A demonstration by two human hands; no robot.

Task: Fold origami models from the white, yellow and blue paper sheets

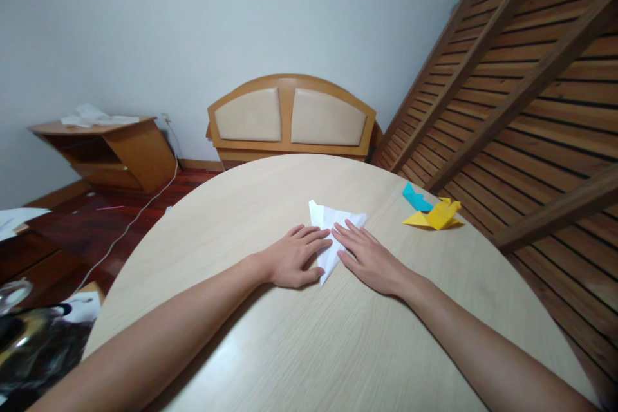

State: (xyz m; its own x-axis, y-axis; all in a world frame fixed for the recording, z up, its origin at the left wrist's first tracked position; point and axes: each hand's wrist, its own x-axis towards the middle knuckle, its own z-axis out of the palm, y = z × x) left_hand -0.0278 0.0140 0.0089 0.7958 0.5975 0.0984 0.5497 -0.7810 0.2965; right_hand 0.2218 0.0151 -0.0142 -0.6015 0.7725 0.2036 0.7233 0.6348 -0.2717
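Note:
A folded sheet of white paper [333, 215] lies flat on the round table [232, 206], its narrow point towards me and a small flap standing out at its far left corner. My left hand [297, 256] rests on its left edge, fingers stretched out and palm down. Across from it, my right hand [369, 257] presses flat on the right side, fingers spread. The fingertips of both hands come close together over the middle of the paper. Part of the paper is hidden under the fingers.
To the right on the table sit a yellow origami figure [440, 214] and a blue origami piece [416, 198]. Beyond the table stands a headboard [286, 84]. Wooden slats [555, 141] lean on the right. A low cabinet [135, 151] and a white cable [140, 215] are at left.

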